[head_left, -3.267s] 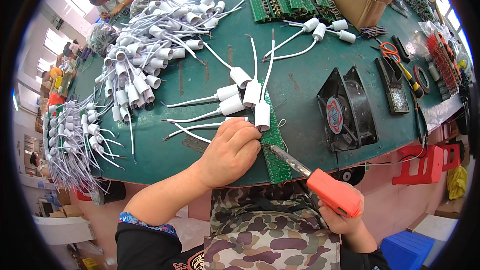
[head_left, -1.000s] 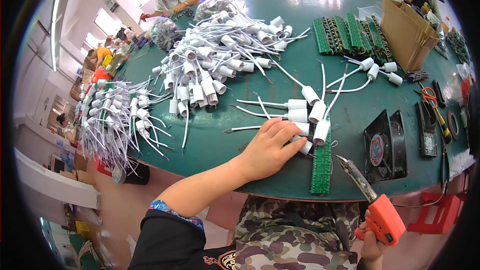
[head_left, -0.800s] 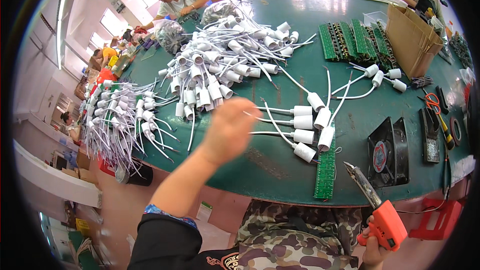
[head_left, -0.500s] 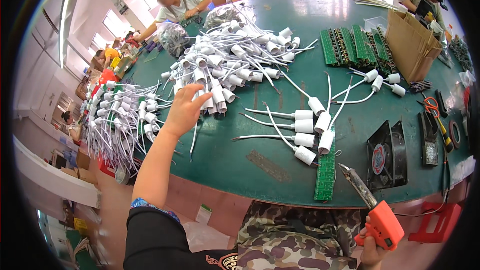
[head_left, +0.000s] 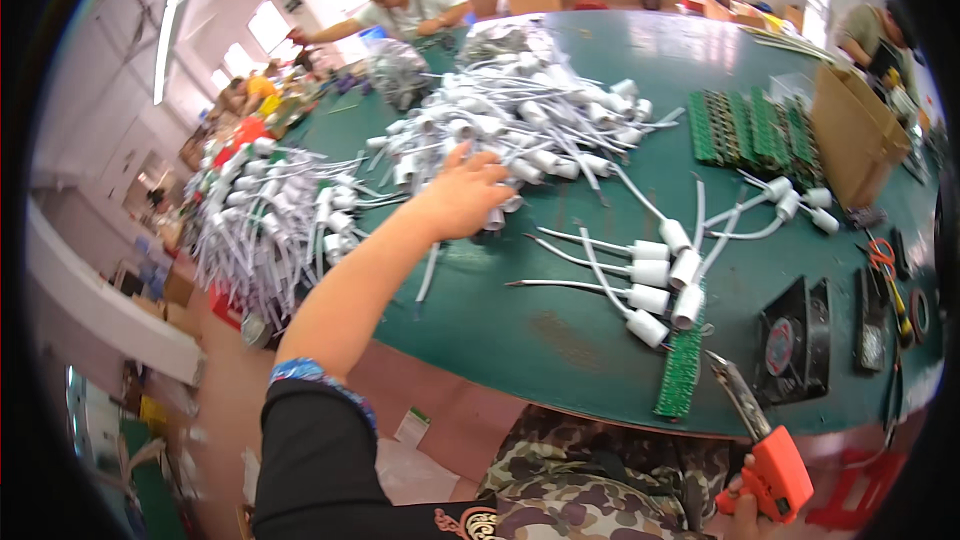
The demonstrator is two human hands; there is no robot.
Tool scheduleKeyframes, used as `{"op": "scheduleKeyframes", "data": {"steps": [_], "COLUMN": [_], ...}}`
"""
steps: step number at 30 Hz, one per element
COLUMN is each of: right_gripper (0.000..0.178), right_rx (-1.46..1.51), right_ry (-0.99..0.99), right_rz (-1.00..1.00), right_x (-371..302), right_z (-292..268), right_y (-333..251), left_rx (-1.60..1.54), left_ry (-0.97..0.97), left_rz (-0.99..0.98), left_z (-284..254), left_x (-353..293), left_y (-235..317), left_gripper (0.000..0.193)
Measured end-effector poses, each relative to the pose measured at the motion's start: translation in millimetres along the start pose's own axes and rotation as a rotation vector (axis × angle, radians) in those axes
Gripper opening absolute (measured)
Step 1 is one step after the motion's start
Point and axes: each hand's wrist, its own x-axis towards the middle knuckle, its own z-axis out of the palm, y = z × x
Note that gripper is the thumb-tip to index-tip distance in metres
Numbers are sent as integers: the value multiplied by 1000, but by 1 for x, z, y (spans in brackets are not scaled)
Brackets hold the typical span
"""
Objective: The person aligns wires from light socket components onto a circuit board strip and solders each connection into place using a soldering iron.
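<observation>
My left hand [head_left: 462, 196] reaches over the near edge of a big pile of white lamp sockets [head_left: 535, 112] with white wires. Its fingers look spread and bent, slightly blurred, and no socket shows clearly in its grip. Low at the right, my right hand [head_left: 742, 508] is wrapped around the red handle of a soldering gun [head_left: 780, 475]. The metal tip points up beside a narrow green circuit board [head_left: 681, 370] at the table's near edge. Several white sockets [head_left: 648, 272] lie at the far end of this board, wires fanning out.
Another heap of wired sockets [head_left: 265, 215] lies at the left. A black fan [head_left: 795, 340], a solder tray [head_left: 872, 325] and orange-handled pliers [head_left: 880, 255] are on the right. Stacked green boards [head_left: 750, 132] and a cardboard box [head_left: 857, 135] stand behind them. Co-workers sit beyond.
My left hand has moved right and farther away, onto the pile's near edge. The whole view has shifted a little. My right hand still holds the soldering gun near the board.
</observation>
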Motion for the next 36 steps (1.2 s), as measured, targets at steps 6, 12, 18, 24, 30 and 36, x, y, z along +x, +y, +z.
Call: {"op": "scheduleKeyframes", "data": {"steps": [6, 12, 18, 24, 30, 36], "right_gripper": [48, 45, 43, 44, 43, 14], "right_rx": [46, 47, -13, -151, -198, -306], "right_ry": [-158, -236, -154, 219, 183, 165], "right_rz": [-73, -131, -146, -107, -17, -101], "right_x": [44, 69, 51, -33, -31, -12], "right_z": [19, 32, 27, -1, 4, 17], "right_y": [28, 38, 35, -6, -22, -38], "left_rx": [179, -94, -339, -752, -888, -929], "left_ry": [-161, 715, 607, 419, 414, 443], "left_rz": [49, 194, 319, 214, 202, 197], "left_z": [-14, -62, -101, -50, -27, -31], "left_x": [24, 21, 8, -20, -9, -6], "left_y": [11, 46, 157, 196, 218, 229], "left_gripper": [35, 33, 36, 29, 24, 22]}}
